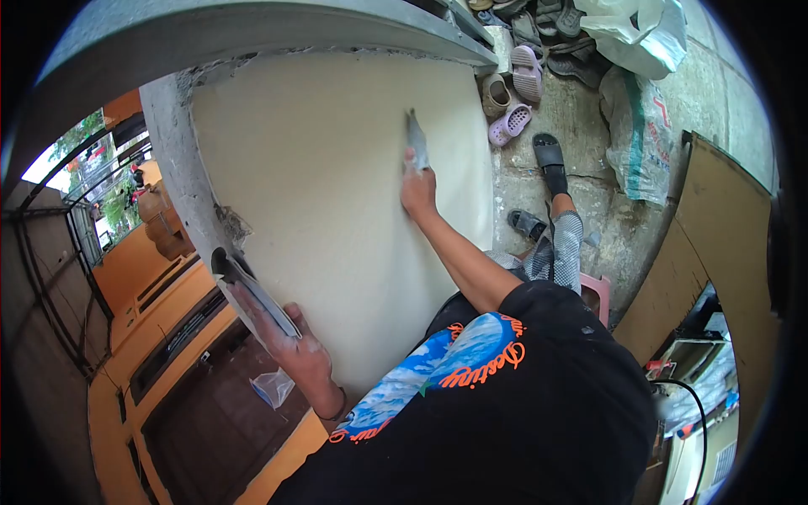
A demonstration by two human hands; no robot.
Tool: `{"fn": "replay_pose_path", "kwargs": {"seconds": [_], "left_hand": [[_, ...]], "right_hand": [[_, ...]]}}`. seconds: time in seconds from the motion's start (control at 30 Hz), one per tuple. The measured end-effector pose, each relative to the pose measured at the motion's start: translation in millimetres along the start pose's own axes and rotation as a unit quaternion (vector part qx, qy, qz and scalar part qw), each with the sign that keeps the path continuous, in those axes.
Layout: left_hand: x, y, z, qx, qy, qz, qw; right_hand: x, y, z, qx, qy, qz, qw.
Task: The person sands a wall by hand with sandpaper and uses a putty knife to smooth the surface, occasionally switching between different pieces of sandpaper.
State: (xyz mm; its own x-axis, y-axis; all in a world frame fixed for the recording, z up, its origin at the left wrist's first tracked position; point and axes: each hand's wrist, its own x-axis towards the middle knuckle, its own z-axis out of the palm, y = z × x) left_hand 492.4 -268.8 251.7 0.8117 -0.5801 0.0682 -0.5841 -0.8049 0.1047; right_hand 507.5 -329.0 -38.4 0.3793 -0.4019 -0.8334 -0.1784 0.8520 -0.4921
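A smooth cream-coloured wall panel [311, 168] fills the middle of the head view. Against its upper right part, my right hand [418, 192] grips a putty knife [417, 139], whose grey blade points up and away from me. My fingers are closed round its lower end. At the panel's left edge, my left hand [290, 341] holds a flat metal plastering trowel [252, 290], seen nearly edge-on, its far end dark and curved. Whitish residue marks the fingers of both hands. How the left fingers grip behind the plate is partly hidden.
A grey concrete edge [172, 143] borders the panel on the left, with a rough patch. Purple clogs [510, 124] and other shoes lie at upper right, beside a white sack [637, 139]. A pink stool [596, 295] and brown board [711, 227] are right of me.
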Motion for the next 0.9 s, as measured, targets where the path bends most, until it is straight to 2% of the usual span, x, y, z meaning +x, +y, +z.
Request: {"fn": "replay_pose_path", "kwargs": {"seconds": [0.03, 0.07, 0.1, 0.13, 0.23, 0.3, 0.37, 0.43, 0.5, 0.57, 0.63, 0.67, 0.7, 0.73, 0.77, 0.8, 0.87, 0.9], "left_hand": [[-0.2, -1.1, -1.2, -0.007, -0.006, 0.019, 1.000], [0.3, -2.4, -1.1, -0.024, -0.003, 0.009, 1.000], [0.2, -4.2, -1.7, -0.023, 0.007, 0.003, 1.000], [0.8, -6.5, -2.2, -0.014, 0.011, 0.018, 1.000], [2.1, -10.8, -6.1, 0.024, 0.025, 0.045, 0.998], [2.9, -9.4, -6.8, 0.003, 0.017, 0.050, 0.999], [2.2, -9.0, -8.4, -0.001, 0.027, 0.036, 0.999], [2.6, -7.3, -9.6, 0.011, 0.019, 0.064, 0.998], [0.1, -8.1, -13.3, 0.026, 0.033, 0.055, 0.998], [-5.9, -14.4, -15.2, -0.013, 0.021, 0.086, 0.996], [-18.6, -13.5, -24.3, -0.020, 0.002, 0.077, 0.997], [-27.8, -14.4, -28.0, -0.022, -0.001, 0.073, 0.997], [-42.5, -16.5, -31.6, -0.027, -0.009, 0.069, 0.997], [-58.0, -21.6, -35.8, -0.031, 0.026, 0.058, 0.997], [-74.2, -26.4, -38.3, -0.026, 0.007, 0.064, 0.998], [-90.4, -28.7, -39.5, -0.021, -0.015, 0.071, 0.997], [-134.2, -36.8, -49.6, -0.045, 0.000, 0.049, 0.998], [-160.0, -43.3, -54.9, -0.062, -0.011, 0.035, 0.997]], "right_hand": [[-20.1, -37.2, 8.2, 0.021, -0.018, -0.206, 0.978], [-40.2, -74.5, 16.4, 0.048, -0.048, -0.402, 0.913], [-73.6, -99.0, 15.8, 0.024, -0.073, -0.476, 0.876], [-91.2, -95.5, 19.1, -0.032, -0.094, -0.531, 0.841], [-133.5, -25.6, 10.2, -0.083, -0.152, -0.555, 0.814], [-151.4, 4.0, -5.7, -0.097, -0.182, -0.461, 0.863], [-126.6, 3.6, 2.2, -0.005, -0.178, -0.464, 0.868], [-95.7, -30.7, 17.6, 0.033, -0.045, -0.395, 0.917], [-37.5, -59.7, 20.8, 0.032, -0.064, -0.173, 0.982], [-17.6, -76.8, 26.4, 0.022, -0.033, -0.141, 0.989], [-81.3, -65.6, 27.5, 0.036, -0.079, -0.251, 0.964], [-100.4, -24.5, 23.7, -0.036, -0.147, -0.353, 0.923], [-146.5, -11.3, 16.5, -0.058, -0.178, -0.396, 0.899], [-192.8, 1.1, 9.5, -0.076, -0.208, -0.437, 0.872], [-198.7, 35.2, 1.3, -0.106, -0.267, -0.406, 0.868], [-191.2, 45.5, -0.7, -0.206, -0.240, -0.478, 0.819], [-138.1, 37.0, 17.1, -0.073, -0.184, -0.326, 0.924], [-168.0, -20.1, 24.7, 0.095, -0.224, -0.032, 0.969]]}}
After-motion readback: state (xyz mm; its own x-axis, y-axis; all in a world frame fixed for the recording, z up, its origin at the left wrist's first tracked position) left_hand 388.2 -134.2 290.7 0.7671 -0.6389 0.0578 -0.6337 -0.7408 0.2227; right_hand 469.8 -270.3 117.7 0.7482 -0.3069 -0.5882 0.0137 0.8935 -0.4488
